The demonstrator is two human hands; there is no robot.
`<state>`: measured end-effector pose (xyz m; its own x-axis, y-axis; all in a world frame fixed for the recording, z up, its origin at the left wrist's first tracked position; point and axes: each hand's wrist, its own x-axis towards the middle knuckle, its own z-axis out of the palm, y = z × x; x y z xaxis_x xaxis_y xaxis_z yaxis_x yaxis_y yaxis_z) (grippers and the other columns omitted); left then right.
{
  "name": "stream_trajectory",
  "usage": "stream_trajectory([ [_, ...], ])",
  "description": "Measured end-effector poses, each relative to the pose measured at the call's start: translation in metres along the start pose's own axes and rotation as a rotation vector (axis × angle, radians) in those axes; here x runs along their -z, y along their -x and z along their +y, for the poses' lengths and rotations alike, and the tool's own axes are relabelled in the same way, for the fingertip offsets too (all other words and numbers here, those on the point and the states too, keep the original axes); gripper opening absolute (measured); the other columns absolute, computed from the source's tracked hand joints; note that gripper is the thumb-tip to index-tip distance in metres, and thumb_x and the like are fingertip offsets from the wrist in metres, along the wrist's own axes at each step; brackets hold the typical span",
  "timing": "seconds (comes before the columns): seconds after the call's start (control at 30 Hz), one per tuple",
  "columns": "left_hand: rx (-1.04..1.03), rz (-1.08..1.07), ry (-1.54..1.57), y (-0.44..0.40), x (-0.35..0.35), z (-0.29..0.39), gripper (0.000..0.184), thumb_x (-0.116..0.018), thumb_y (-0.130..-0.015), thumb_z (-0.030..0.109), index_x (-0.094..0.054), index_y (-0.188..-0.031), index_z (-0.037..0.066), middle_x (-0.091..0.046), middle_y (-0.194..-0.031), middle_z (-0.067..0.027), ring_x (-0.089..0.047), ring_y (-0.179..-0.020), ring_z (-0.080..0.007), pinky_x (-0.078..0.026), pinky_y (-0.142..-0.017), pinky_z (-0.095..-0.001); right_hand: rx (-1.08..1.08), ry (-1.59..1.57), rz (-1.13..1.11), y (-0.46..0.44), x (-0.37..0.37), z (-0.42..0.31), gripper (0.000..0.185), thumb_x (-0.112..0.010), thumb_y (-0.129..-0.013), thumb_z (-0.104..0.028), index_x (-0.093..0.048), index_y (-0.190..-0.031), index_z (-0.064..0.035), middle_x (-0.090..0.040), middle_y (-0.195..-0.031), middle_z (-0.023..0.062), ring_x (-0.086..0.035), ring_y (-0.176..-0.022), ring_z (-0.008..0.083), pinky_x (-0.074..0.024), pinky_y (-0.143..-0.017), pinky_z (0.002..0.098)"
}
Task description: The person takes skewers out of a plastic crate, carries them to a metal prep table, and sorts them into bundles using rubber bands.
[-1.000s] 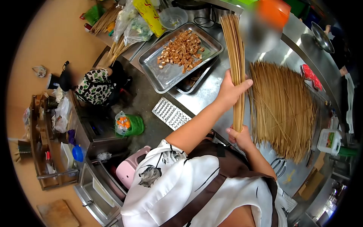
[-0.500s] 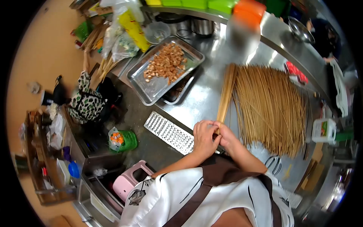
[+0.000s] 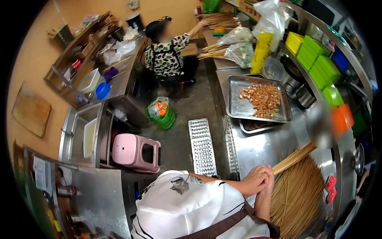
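Observation:
A bundle of thin bamboo skewers (image 3: pixel 294 157) slants up and to the right from my hands, its lower end tucked between them. My left hand (image 3: pixel 254 181) is closed against that end, fingers folded over toward the other hand. My right hand (image 3: pixel 269 181) presses in from the right side, also closed around the bundle's end. Which fingers bear the grip is partly hidden. Beneath and beside the bundle, a wide pile of loose bamboo skewers (image 3: pixel 299 195) lies on the steel counter (image 3: pixel 254 148).
A metal tray (image 3: pixel 235 104) of brown chopped pieces rests over another tray. A co-worker (image 3: pixel 166 59) sits beyond, reaching toward more sticks. On the floor side are a pink stool (image 3: pixel 129 148), a green basket (image 3: pixel 164 119) and perforated metal steps or plates (image 3: pixel 202 149).
My view has swung to the left, bringing the co-worker, stool and sink further into sight. Both hands still hold the skewer bundle, with the fingers now folded closer together.

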<state>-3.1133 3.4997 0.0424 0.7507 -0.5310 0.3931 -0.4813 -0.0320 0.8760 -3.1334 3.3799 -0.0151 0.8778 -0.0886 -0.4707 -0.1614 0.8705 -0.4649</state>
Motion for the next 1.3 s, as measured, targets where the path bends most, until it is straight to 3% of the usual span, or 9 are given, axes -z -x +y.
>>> stream_trajectory([
  [0.53,-0.029,0.080,-0.102,-0.007,0.001,-0.009,0.006,-0.059,-0.067,0.003,-0.054,-0.071,0.004,-0.052,-0.093,-0.0092,-0.047,-0.093,-0.0290,-0.037,-0.086,-0.0384,0.174,0.031,0.157,0.017,-0.047,0.005,0.020,-0.047,-0.090,-0.026,-0.053,-0.086,-0.0068,-0.054,-0.078,0.0049,-0.054,-0.073,0.0153,-0.0458,-0.068,0.0273],
  [0.67,0.003,-0.166,0.311,-0.011,0.025,0.000,0.006,-0.055,-0.073,0.006,-0.049,-0.073,0.005,-0.049,-0.089,-0.0059,-0.046,-0.092,-0.0225,-0.036,-0.086,-0.0361,0.263,-0.068,0.171,0.024,-0.050,0.003,0.015,-0.049,-0.089,-0.021,-0.050,-0.078,-0.0104,-0.048,-0.067,0.0014,-0.048,-0.061,0.0124,-0.0410,-0.055,0.0264],
  [0.77,0.477,-0.535,0.953,-0.012,0.069,0.020,0.006,-0.051,-0.077,0.006,-0.045,-0.076,0.004,-0.047,-0.079,-0.0015,-0.046,-0.078,-0.0156,-0.037,-0.084,-0.0340,0.132,-0.283,-0.168,0.042,-0.038,-0.012,0.014,-0.050,-0.087,-0.017,-0.046,-0.074,-0.0122,-0.040,-0.058,-0.0016,-0.039,-0.052,0.0091,-0.0323,-0.047,0.0244],
  [0.83,0.482,-0.540,1.160,-0.007,0.082,0.001,0.005,-0.051,-0.078,0.005,-0.047,-0.080,0.003,-0.045,-0.074,0.0004,-0.046,-0.068,-0.0120,-0.040,-0.076,-0.0307,0.108,-0.452,-0.103,0.064,-0.036,-0.015,0.014,-0.049,-0.086,-0.014,-0.045,-0.073,-0.0121,-0.035,-0.055,-0.0029,-0.033,-0.047,0.0083,-0.0269,-0.044,0.0237],
  [0.93,0.457,-0.503,0.805,-0.022,0.101,0.008,0.031,-0.052,-0.077,-0.004,-0.048,-0.108,-0.001,-0.041,-0.074,0.0017,-0.040,-0.059,-0.0067,-0.039,-0.060,-0.0215,-0.001,-0.143,-0.192,0.083,-0.021,-0.007,0.014,-0.052,-0.085,-0.012,-0.046,-0.072,-0.0086,-0.035,-0.055,-0.0029,-0.033,-0.044,0.0100,-0.0266,-0.041,0.0246],
  [1.03,-0.160,-0.612,0.092,-0.041,0.100,0.014,0.023,-0.053,-0.075,-0.007,-0.061,-0.093,0.005,-0.045,-0.076,-0.0025,-0.046,-0.063,-0.0098,-0.039,-0.056,-0.0204,0.016,0.070,-0.105,0.111,-0.032,-0.010,0.012,-0.056,-0.082,-0.008,-0.047,-0.074,-0.0064,-0.036,-0.054,-0.0027,-0.035,-0.044,0.0101,-0.0289,-0.042,0.0242],
  [1.1,-0.208,-0.616,-0.107,-0.046,0.089,-0.002,0.019,-0.063,-0.072,0.001,-0.066,-0.090,0.008,-0.049,-0.081,-0.0062,-0.050,-0.069,-0.0148,-0.042,-0.057,-0.0241,0.076,0.114,-0.083,0.114,-0.028,-0.008,0.007,-0.059,-0.079,-0.004,-0.052,-0.080,-0.0035,-0.039,-0.056,-0.0013,-0.038,-0.045,0.0098,-0.0313,-0.042,0.0244],
  [1.2,0.094,-0.803,-0.383,-0.052,0.067,-0.011,0.050,-0.076,-0.066,0.027,-0.060,-0.111,0.013,-0.052,-0.087,-0.0099,-0.054,-0.074,-0.0205,-0.046,-0.066,-0.0297,0.212,0.295,0.014,0.113,-0.033,-0.005,0.009,-0.057,-0.079,-0.002,-0.055,-0.087,-0.0005,-0.044,-0.056,0.0009,-0.040,-0.045,0.0101,-0.0325,-0.042,0.0246],
  [1.3,0.503,-1.041,0.417,-0.043,0.038,-0.011,0.061,-0.074,-0.068,0.028,-0.051,-0.122,0.009,-0.051,-0.106,-0.0126,-0.055,-0.091,-0.0204,-0.043,-0.085,-0.0300,0.265,0.341,-0.010,0.107,-0.037,0.000,0.014,-0.056,-0.078,-0.001,-0.056,-0.091,0.0025,-0.046,-0.056,0.0025,-0.043,-0.045,0.0107,-0.0341,-0.041,0.0241],
])
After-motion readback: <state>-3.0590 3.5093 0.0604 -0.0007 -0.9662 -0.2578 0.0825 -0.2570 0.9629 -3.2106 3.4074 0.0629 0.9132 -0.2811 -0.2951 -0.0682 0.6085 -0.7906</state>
